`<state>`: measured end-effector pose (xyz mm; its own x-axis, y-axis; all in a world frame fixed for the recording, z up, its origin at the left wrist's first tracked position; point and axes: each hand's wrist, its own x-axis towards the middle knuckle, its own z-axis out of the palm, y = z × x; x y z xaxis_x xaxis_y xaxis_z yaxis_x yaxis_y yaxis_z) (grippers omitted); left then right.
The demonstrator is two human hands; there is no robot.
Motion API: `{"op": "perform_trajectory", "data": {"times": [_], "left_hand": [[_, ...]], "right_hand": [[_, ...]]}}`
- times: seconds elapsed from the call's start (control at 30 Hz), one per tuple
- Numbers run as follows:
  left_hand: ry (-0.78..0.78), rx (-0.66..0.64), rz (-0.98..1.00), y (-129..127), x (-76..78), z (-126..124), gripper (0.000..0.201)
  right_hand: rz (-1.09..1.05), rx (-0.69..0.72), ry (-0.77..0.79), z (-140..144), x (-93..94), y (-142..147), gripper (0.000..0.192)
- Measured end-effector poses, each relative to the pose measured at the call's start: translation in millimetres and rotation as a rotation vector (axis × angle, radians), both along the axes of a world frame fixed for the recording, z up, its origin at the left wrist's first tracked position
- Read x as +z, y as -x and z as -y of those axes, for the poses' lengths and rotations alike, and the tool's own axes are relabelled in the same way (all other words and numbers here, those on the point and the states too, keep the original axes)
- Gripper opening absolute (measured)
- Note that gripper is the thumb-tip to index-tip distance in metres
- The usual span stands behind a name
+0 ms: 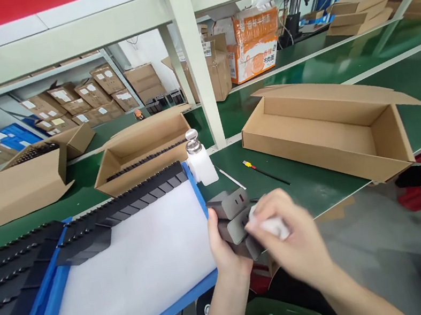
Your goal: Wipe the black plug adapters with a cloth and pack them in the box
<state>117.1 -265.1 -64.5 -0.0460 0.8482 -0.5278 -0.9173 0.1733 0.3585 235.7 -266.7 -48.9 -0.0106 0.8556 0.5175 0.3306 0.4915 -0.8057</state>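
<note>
My left hand [228, 257] is wrapped round a small stack of dark grey power adapters [226, 207], whose end faces with port openings point toward my right side. A crumpled white wipe [277, 226] is pinched in my right hand [301, 242], up against the ends of the adapters; that hand is slightly blurred. Just left of the adapters lies a blue-rimmed tray [196, 190] lined with white, with similar dark adapters [136, 200] in rows along its far side. Behind my left hand stands a white pump bottle [203, 167] with a metal neck.
Open cardboard boxes stand on the green bench: a right one [307, 154], a middle one [141, 159], a left one [19, 183]. A white stick [231, 178] and a black-and-yellow tool [266, 172] lie nearby. A metal post [194, 62] rises behind the bottle. Another tray holds black adapters [9, 285].
</note>
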Motion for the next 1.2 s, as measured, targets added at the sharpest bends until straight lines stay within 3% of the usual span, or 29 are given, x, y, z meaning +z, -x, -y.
{"op": "perform_trajectory", "data": {"times": [0.2, 0.37, 0.53, 0.67, 0.77, 0.93, 1.0, 1.1, 1.2], "left_hand": [[-0.014, -0.021, -0.002, -4.5, 0.0, 1.7, 0.035], [-0.042, -0.086, -0.027, -6.2, 1.0, 6.0, 0.033], [-0.087, -0.144, -0.067, -6.4, -1.4, 5.7, 0.04], [-0.084, -0.193, -0.132, 5.9, -4.1, 4.0, 0.045], [-0.08, -0.218, -0.371, 19.4, -4.0, 0.1, 0.058], [-0.137, -0.205, -0.674, 41.1, 7.0, -4.0, 0.052], [-0.201, -0.249, -0.982, 46.3, 14.4, -5.5, 0.053], [-0.422, -0.49, -1.527, 36.2, 27.5, -13.7, 0.05], [-0.727, -0.723, -1.819, -7.8, 39.3, -28.8, 0.041]], "right_hand": [[0.108, 0.204, -0.074, 21.0, -1.0, 7.9, 0.016], [0.208, 0.364, -0.17, 30.2, 4.9, -1.6, 0.031], [0.189, 0.322, -0.03, 29.6, 2.1, -14.5, 0.02], [0.154, 0.131, 0.157, 12.8, -17.3, -33.5, 0.007], [0.163, 0.089, 0.211, -3.5, -29.4, -38.8, 0.011], [0.339, 0.289, 0.249, -5.4, -29.0, -45.9, 0.023], [0.306, 0.309, 0.239, 4.7, -26.3, -54.6, 0.04], [0.251, 0.362, 0.192, 23.5, -28.0, -69.4, 0.075], [0.167, 0.245, 0.236, 35.8, -38.8, -89.4, 0.091]]}}
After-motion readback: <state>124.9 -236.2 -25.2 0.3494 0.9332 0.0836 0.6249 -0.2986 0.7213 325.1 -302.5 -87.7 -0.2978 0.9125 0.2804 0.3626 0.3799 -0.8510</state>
